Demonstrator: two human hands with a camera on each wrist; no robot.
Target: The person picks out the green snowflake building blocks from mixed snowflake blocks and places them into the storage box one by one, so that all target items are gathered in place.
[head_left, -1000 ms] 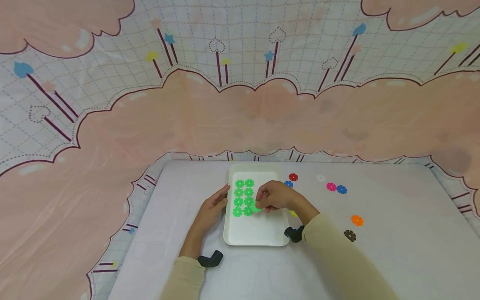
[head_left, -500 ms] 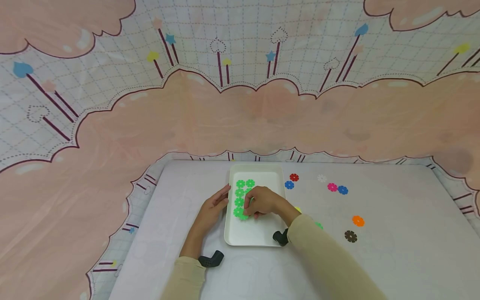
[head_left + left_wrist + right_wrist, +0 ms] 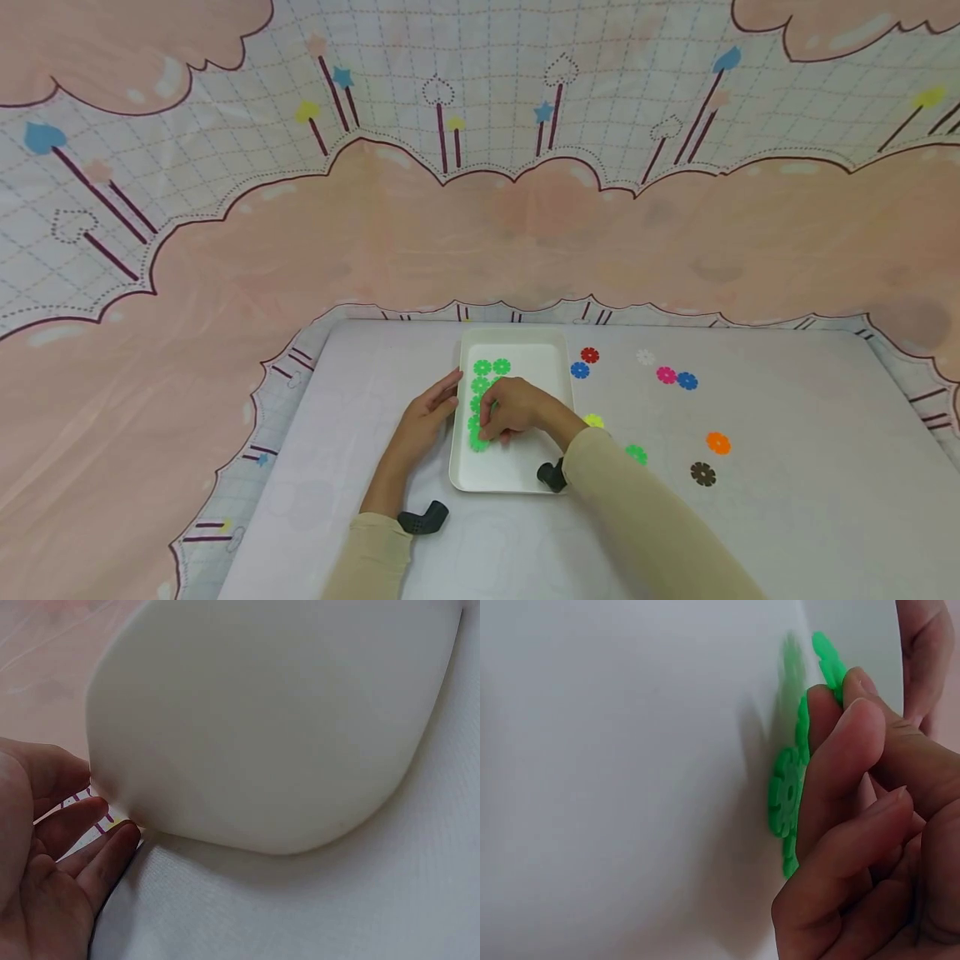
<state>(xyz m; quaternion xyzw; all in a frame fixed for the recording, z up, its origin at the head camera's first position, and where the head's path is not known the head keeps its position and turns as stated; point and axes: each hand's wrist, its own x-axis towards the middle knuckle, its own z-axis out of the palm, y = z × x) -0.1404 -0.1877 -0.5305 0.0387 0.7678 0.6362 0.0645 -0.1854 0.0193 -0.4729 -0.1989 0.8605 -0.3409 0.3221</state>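
Note:
A white tray [image 3: 517, 471] lies on the table with green flower-shaped discs [image 3: 482, 367] in rows along its left part. My right hand [image 3: 519, 407] is over these rows and pinches another green disc [image 3: 829, 667] between thumb and fingertip, tilted above the tray floor in the right wrist view. Some discs of the rows are hidden behind this hand. At the tray's left side, my left hand [image 3: 420, 421] touches the rim with relaxed, extended fingers. The left wrist view shows its fingertips [image 3: 124, 836] against the tray's outer wall [image 3: 247, 735].
Right of the tray lie loose discs on the white table [image 3: 810, 500]: red [image 3: 589, 356], blue [image 3: 580, 370], yellow [image 3: 593, 421], green [image 3: 636, 454], orange [image 3: 717, 442], brown [image 3: 702, 474], white [image 3: 645, 357], pink [image 3: 666, 375] and a second blue disc [image 3: 687, 381]. A patterned cloth [image 3: 480, 242] hangs behind.
My right hand has moved left and slightly nearer across the tray with the green disc, to the near end of the left row. The left hand stays at the rim.

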